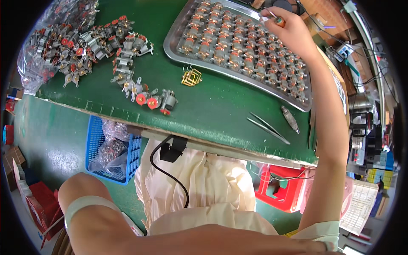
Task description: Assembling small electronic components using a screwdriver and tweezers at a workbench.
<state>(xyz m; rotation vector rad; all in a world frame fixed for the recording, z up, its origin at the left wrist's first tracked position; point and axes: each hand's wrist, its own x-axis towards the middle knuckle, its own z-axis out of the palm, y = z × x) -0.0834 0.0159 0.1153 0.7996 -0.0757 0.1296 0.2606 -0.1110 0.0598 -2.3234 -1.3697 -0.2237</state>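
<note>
— What's the workplace like?

— A green-topped bench (221, 106) with a worn front edge, green floor below it. Take the metal tray (174, 40) as the landmark: it lies on the far right part of the bench, filled with rows of small motors (238, 42) with copper windings.

— Where are the hands?

— The right hand (289, 27) is stretched out over the tray's far edge, fingers pinched shut around a small tool with an orange handle (278, 20); its tip sits just above the farthest row of motors. The left hand I cannot see at all; only the left upper arm with a pale band shows, low and well to the left of the tray, so I cannot tell whether that hand is holding anything.

— What else lies about the tray?

— Just beside its near left corner, a small bundle of brass-coloured wire frames (192, 77). Off its near right edge, a pair of tweezers (268, 127) and a short grey metal piece (290, 119), close together but apart. Well to the tray's left, a loose heap of motors with red caps (97, 46), some spilling from a clear bag (32, 68).

— And under the bench?

— A blue basket (95, 144) holding bagged parts below left of the tray, a red stool (282, 187) below right.
</note>
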